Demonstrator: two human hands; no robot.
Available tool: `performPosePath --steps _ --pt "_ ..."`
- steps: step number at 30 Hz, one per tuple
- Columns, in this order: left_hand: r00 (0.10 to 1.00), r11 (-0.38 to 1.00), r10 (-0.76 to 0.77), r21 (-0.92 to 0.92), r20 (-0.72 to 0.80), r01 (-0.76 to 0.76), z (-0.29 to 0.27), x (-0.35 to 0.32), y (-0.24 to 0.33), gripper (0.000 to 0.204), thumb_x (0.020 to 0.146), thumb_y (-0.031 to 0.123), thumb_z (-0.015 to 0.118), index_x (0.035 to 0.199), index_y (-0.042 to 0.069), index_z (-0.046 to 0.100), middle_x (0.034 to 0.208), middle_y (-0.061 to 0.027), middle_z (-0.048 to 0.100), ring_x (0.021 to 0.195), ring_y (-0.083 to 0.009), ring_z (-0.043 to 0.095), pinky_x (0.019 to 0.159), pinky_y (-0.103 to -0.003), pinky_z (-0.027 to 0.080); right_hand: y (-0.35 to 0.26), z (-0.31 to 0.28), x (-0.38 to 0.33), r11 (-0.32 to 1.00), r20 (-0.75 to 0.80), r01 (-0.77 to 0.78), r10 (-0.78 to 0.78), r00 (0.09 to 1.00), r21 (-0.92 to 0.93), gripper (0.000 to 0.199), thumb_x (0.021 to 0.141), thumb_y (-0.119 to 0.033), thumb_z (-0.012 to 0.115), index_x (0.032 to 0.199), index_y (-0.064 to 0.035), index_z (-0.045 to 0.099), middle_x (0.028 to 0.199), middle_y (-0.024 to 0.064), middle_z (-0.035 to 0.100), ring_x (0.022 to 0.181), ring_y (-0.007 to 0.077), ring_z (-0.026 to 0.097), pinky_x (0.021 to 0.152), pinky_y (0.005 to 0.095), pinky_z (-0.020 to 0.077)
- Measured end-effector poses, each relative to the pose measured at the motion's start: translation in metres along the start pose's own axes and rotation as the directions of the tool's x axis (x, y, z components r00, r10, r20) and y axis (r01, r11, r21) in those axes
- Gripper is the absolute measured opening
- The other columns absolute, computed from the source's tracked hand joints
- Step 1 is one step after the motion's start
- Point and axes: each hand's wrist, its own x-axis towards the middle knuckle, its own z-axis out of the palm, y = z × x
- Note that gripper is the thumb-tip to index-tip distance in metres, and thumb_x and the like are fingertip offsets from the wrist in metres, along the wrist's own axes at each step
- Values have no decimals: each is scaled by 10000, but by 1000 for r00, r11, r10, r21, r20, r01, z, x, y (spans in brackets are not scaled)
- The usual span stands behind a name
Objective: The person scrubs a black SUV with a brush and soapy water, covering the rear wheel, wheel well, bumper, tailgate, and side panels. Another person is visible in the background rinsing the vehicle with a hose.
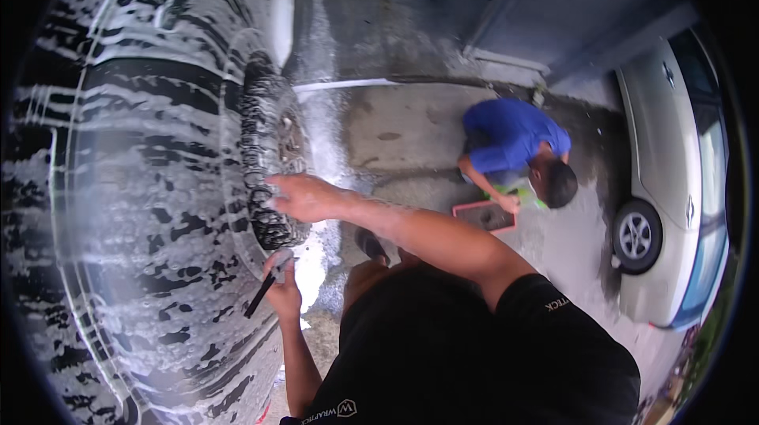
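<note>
A dark car covered in white foam [158, 211] fills the left side, with its soapy tyre [257, 124] beside me. My right hand [304, 197] reaches across to the tyre, fingers stretched out against its foamy tread; their tips are partly lost in the suds. Lower down, next to the bodywork just below the tyre, my left hand [285, 294] is closed around a black-handled tool [259, 296]. The tool's handle slants down to the left, and a pale, blurred end shows near my fingers; its exact kind is unclear.
A person in a blue shirt [506, 136] crouches to the right, one hand at a reddish rectangular tray [514, 221] with something green beside it. A pale car [664, 148] stands at the far right. White suds [314, 267] lie on the wet concrete near the tyre.
</note>
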Motion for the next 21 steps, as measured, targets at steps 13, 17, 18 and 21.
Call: performPosePath --steps 13,17,18,21 --pt "819 942 -251 64 -517 329 49 38 28 270 912 8 748 1170 -11 671 1092 -136 731 1041 -241 682 978 -382 508 -76 -228 344 460 -130 594 -849 512 -660 546 1004 -342 623 1400 24 537 1437 307 489 1349 486 458 1140 579 372" --pt "642 885 -379 -58 -667 462 101 49 90 277 956 44 728 1215 -15 648 1120 -139 706 1078 -224 642 998 -368 488 -116 -260 403 350 182 620 -754 631 -702 573 1023 -495 561 1237 23 680 1222 247 685 1193 394 637 1071 533 442" --pt "625 892 -385 -100 -679 440 117 57 107 278 960 51 727 1217 -16 645 1120 -136 701 1077 -222 639 997 -367 488 -118 -261 418 349 242 680 -750 615 -645 626 1012 -560 537 1038 25 757 1002 257 737 1025 426 696 1004 520 485" --pt "607 914 -387 -202 -694 351 160 69 128 301 984 76 713 1251 -20 613 1153 -133 672 1091 -216 631 998 -363 489 -137 -259 433 533 327 597 -518 791 -599 634 998 -564 539 920 13 788 940 242 754 1017 437 705 1028 503 491"
